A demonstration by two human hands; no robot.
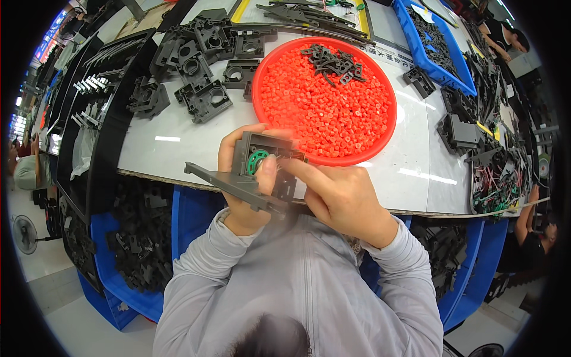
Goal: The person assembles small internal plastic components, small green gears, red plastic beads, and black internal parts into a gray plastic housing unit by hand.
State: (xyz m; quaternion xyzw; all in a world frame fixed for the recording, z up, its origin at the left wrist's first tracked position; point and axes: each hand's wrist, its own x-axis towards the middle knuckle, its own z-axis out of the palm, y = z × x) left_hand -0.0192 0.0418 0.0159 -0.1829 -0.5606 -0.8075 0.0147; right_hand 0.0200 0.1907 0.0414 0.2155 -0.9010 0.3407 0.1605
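Observation:
My left hand [245,219] grips a dark grey plastic housing [242,156] just above the table's near edge. A long grey arm juts out from it to the left. Inside the housing sits a green ring-shaped part [253,162], with my left thumb beside it. My right hand [351,196] meets the housing on its right side, index finger stretched to it and the other fingers curled. Whatever lies at that fingertip is too small and blurred to name. Right behind the housing stands a round red tray [389,128] full of small red plastic pieces [333,116].
Small black plastic parts [336,62] lie on the red pieces. Several grey housings [205,101] are piled at the back left, near a black rack [104,137]. A blue bin [416,44] stands back right. Blue crates [172,226] of dark parts sit below the table [148,156].

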